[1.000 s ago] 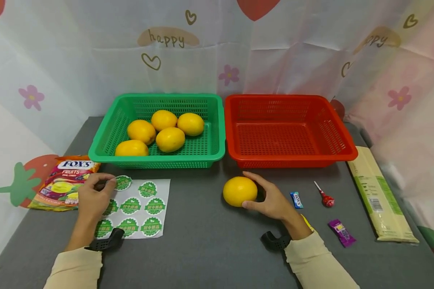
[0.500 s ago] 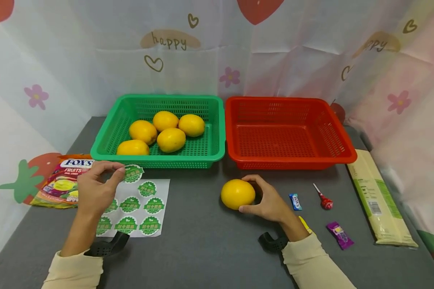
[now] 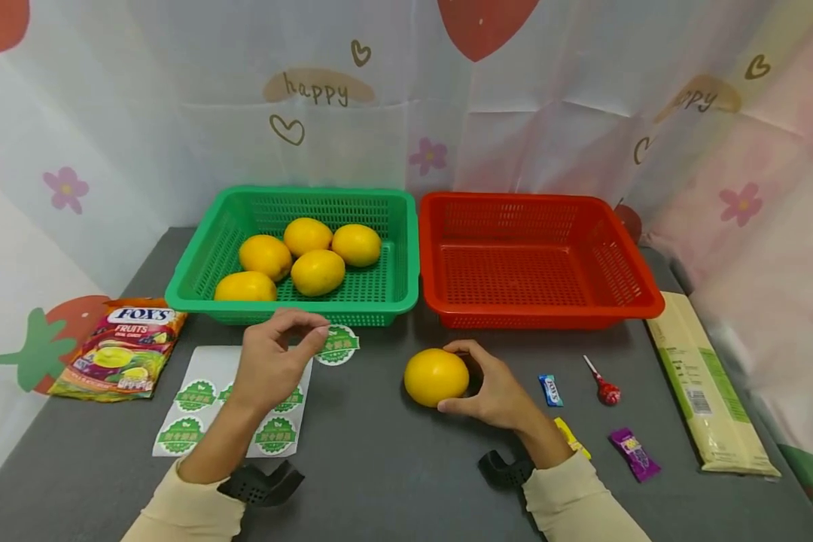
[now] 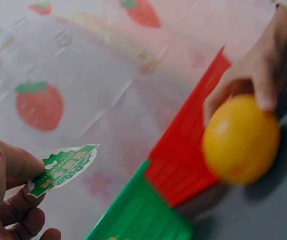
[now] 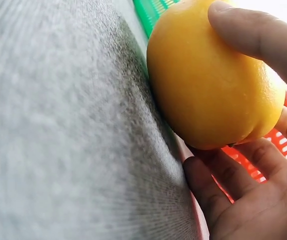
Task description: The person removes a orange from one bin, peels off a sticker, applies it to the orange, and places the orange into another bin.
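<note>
My left hand [image 3: 271,365] pinches a round green-and-white sticker [image 3: 341,345] by its edge between thumb and forefinger, with most of the sticker sticking out to the right. In the left wrist view the sticker [image 4: 63,169] is seen tilted, its printed side showing. Below this hand lies the white sticker sheet [image 3: 206,360], partly hidden by the forearm, with several stickers on it. My right hand [image 3: 491,391] holds a yellow lemon [image 3: 435,378] on the grey table, thumb on the near side and fingers around the far side. The right wrist view shows the lemon's [image 5: 208,75] smooth skin close up.
A green basket [image 3: 312,307] with several lemons stands at the back, beside an empty red basket [image 3: 542,310]. A candy bag [image 3: 125,346] lies left. Right are a blue candy [image 3: 550,391], a lollipop [image 3: 608,392], yellow and purple candies [image 3: 634,454], and a long pale packet [image 3: 704,376].
My left hand has peeled a sticker from the sheet's top left corner and carried it rightward towards the lemon. My right hand keeps hold of the lemon, nearly still.
</note>
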{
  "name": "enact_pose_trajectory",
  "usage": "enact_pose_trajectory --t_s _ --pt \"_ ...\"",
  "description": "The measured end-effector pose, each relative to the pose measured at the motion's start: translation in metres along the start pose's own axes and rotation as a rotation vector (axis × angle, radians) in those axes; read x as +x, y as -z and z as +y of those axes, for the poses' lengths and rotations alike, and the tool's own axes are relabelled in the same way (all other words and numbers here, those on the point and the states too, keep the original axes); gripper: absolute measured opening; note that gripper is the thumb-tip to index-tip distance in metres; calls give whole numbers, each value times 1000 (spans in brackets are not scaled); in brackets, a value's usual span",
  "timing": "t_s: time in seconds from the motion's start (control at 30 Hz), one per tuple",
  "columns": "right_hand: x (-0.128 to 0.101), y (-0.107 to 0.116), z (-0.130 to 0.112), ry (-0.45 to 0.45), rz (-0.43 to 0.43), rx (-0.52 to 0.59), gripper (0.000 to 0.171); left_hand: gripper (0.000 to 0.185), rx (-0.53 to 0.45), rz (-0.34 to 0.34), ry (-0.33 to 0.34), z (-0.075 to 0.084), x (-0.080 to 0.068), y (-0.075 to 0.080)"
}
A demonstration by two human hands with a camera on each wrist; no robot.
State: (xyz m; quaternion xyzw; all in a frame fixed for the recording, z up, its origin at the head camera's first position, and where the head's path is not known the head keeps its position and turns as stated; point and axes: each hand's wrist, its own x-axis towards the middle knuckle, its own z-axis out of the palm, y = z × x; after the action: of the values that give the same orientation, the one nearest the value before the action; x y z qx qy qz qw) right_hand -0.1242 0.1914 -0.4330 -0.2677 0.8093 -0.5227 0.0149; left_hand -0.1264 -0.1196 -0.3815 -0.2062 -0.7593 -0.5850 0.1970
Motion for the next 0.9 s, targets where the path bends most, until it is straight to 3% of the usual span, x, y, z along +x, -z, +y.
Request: enact_pose_trajectory --t_s 0.23,0.53,0.7,0.9 --pt "-2 -2 -4 -8 5 -32 69 6 -28 -116 57 2 3 -48" --pt "-2 -3 -3 22 -1 -32 69 4 -9 -199 109 -7 -2 -87" --pt "-2 -3 -1 36 7 -35 69 4 -41 -211 142 -10 -2 -106" --pt "0 -2 -3 22 11 -73 70 2 -50 -183 130 -14 -2 -118"
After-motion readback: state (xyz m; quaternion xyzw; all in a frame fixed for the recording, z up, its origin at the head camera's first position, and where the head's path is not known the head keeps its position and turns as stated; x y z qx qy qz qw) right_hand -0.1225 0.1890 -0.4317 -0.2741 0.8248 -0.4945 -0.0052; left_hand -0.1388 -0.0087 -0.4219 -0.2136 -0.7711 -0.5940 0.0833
